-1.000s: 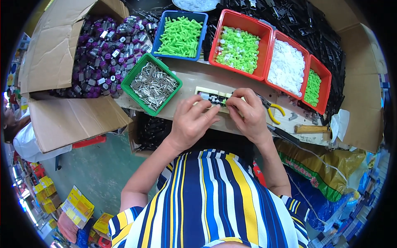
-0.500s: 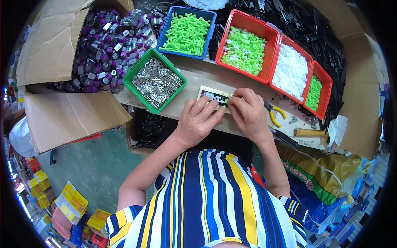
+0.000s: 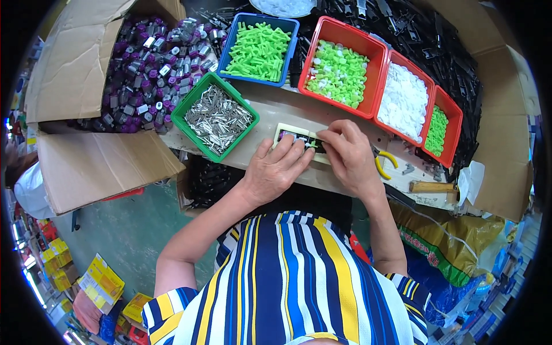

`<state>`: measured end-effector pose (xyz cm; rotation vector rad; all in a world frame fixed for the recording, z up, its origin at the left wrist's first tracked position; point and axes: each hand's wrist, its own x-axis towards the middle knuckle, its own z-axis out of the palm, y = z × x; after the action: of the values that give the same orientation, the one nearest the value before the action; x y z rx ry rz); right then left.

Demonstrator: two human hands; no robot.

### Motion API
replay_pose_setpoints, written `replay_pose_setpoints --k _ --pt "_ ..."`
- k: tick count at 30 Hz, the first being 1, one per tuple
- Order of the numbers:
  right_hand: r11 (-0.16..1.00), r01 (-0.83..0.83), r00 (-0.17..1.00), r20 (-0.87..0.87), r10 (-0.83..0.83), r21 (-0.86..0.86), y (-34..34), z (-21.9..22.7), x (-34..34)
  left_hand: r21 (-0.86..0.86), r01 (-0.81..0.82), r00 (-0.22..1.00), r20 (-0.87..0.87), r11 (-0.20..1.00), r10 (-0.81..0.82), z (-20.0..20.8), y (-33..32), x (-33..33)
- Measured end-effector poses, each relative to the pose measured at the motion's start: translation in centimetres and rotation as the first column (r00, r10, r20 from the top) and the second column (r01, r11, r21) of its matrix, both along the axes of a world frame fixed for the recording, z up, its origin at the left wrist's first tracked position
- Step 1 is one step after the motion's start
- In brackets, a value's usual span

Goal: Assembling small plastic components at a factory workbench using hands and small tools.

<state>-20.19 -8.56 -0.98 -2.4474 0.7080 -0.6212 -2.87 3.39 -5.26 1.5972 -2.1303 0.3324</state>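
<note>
On the bench lies a pale yellow holding frame point(image 3: 280, 127) with a small black assembly point(image 3: 310, 141) in it, which shows a purple-and-grey motor end and white and green bits. My left hand point(image 3: 273, 171) grips the assembly's near left side, its bent fingers over the top and the thumb in front. At the assembly's right end, my right hand point(image 3: 352, 160) has its thumb and forefinger pinched together. Whatever sits between those fingertips is too small to make out. Both hands hide much of the frame.
A green bin point(image 3: 241, 102) of metal pins, a blue bin point(image 3: 294, 48) of green parts and red bins point(image 3: 376, 52) of green and white parts stand behind. Boxed motors point(image 3: 152, 75) lie left. Yellow-handled pliers point(image 3: 386, 165) and a wooden handle point(image 3: 432, 187) lie right.
My right hand has shifted slightly, its fingertips still at the assembly's right end, and its fingers look a little straighter. My left hand stays nearly in place.
</note>
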Motion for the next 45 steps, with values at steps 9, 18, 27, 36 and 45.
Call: replay_pose_setpoints --k 9,18,27,36,45 --pt "0.975 -0.115 0.982 -0.169 0.084 -0.189 0.4 0.2 -0.3 -0.018 0.011 0.999 0.046 1.000 -0.010 -0.4 0.0 0.2" --pt "0.851 -0.338 0.876 -0.464 0.129 -0.401 -0.2 1.4 -0.9 -0.054 0.109 0.994 0.029 0.993 -0.108 -0.7 -0.7 0.7" --pt "0.943 -0.126 0.973 -0.223 0.057 -0.308 -0.2 0.8 -2.4 -0.080 0.128 0.991 -0.021 0.989 -0.130 -0.5 -1.4 0.3" --pt "0.907 0.312 0.808 -0.423 -0.410 -0.283 -2.1 1.4 -18.6 -0.056 0.103 0.994 -0.033 0.993 -0.105 0.4 -1.3 -0.4" --pt "0.908 0.404 0.832 -0.368 -0.415 -0.110 -2.6 -0.1 -18.4 -0.018 0.051 0.934 -0.354 0.999 -0.054 3.2 -2.0 0.5"
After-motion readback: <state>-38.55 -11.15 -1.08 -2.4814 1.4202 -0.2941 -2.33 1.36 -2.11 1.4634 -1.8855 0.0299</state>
